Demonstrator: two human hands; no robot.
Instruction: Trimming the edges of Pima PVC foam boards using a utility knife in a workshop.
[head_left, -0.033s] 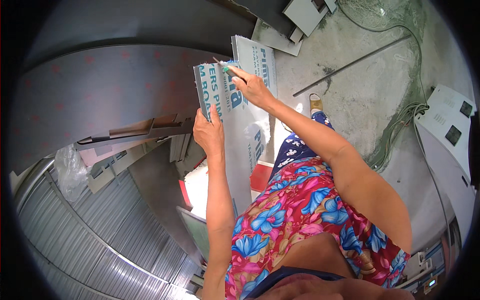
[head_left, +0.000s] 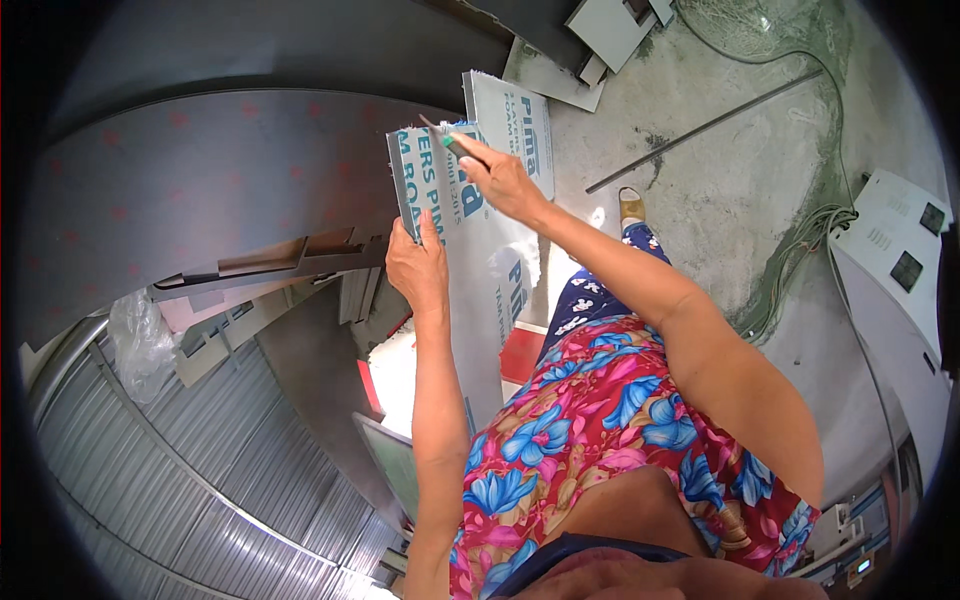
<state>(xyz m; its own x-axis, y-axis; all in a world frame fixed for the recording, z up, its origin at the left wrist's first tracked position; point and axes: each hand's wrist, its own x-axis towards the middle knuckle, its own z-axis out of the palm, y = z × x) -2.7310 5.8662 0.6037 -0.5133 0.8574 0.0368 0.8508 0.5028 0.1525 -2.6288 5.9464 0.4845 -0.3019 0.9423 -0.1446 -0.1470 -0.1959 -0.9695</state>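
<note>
My left hand (head_left: 418,262) grips the left edge of a grey foam board (head_left: 465,240) printed with blue lettering, thumb on its face. In my right hand (head_left: 505,186) is a small knife (head_left: 452,146) with a green and dark handle, closed in the fingers. Its thin blade points up and left across the board's upper part, near the ragged top edge. Whether the blade touches the board I cannot tell. Behind it, slightly higher and to the right, shows another printed board piece (head_left: 510,115).
A large dark curved sheet (head_left: 220,190) stands at the left. Clear plastic wrap (head_left: 143,345) hangs below it. A thin dark bar (head_left: 700,132) and coiled cable (head_left: 815,235) lie on the concrete floor. A white cabinet (head_left: 895,235) stands right; panel offcuts (head_left: 615,35) lie at the top.
The knife and right fingers have shifted slightly down and left, and more of the blade and green handle shows. My left hand and the board have stayed put.
</note>
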